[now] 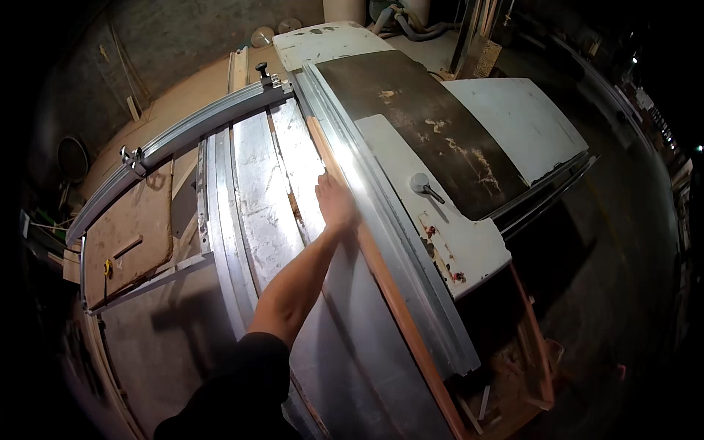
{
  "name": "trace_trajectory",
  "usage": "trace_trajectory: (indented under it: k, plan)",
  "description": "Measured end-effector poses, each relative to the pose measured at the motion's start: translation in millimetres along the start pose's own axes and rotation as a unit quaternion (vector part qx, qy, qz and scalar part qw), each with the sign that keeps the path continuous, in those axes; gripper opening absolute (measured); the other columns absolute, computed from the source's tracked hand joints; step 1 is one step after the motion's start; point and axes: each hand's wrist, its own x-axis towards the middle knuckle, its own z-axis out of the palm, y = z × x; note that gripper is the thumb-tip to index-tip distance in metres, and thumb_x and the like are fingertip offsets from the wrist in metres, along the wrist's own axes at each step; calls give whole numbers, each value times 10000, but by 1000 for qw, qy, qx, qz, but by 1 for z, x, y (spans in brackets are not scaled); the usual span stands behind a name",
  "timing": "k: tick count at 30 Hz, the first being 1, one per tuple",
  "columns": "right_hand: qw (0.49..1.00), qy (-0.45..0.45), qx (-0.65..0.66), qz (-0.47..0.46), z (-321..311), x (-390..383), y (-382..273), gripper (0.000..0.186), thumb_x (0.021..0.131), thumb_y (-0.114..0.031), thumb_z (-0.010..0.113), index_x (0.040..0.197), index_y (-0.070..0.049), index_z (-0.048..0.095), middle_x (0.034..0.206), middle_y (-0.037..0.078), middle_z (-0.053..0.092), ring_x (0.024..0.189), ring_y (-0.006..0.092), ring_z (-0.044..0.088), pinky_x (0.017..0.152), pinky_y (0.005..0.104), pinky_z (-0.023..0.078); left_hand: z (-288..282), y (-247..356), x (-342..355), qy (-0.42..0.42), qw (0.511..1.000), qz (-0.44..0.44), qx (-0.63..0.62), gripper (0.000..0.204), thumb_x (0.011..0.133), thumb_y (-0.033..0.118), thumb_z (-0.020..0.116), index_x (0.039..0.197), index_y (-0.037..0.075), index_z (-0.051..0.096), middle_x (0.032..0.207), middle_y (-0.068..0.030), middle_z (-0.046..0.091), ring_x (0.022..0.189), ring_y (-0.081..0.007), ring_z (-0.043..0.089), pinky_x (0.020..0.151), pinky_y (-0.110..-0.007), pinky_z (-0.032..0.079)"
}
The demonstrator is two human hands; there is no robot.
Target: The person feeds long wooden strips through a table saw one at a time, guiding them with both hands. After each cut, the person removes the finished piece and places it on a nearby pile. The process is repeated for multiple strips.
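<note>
My left hand (337, 204), slightly blurred, lies over a long reddish-brown wooden strip (396, 308), its fingers curled at the strip's left edge. The arm, in a black sleeve, reaches in from the lower left. This strip runs lengthwise along a silver metal fence (389, 213), close against its left side. Beneath the hand is the worn metal bed (257, 176) of a large sliding table saw, with long slots in it. My right hand is out of view.
A metal crossbar (198, 121) with a black knob crosses the far left. A brown board (132, 227) there carries a small wood piece (128, 246) and a yellow-handled tool (108, 269). Right of the fence lie a white panel with a grey lever (425, 187) and a dark worn plate (433, 125).
</note>
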Motion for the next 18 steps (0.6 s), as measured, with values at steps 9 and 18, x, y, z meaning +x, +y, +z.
trace_trajectory:
  k: [9, 18]
  plan:
    - [988, 42, -101, -108, -29, -79, 48, 367, 943, -351, 590, 1119, -31, 620, 1069, 275, 626, 1053, 418, 588, 868, 520, 472, -47, 29, -70, -64, 976, -128, -162, 400, 942, 84, 429, 1305, -83, 416, 1297, -257, 505, 1198, -398, 503, 1034, -457, 393]
    - [920, 100, -366, -94, 1, -162, 174, 299, 938, -271, 565, 1114, -46, 656, 1025, 207, 610, 979, 356, 586, 883, 475, 470, -117, 71, -123, -164, 765, -165, -600, 474, 928, 158, 521, 1340, -65, 447, 1289, -239, 535, 1189, -370, 523, 1026, -443, 402]
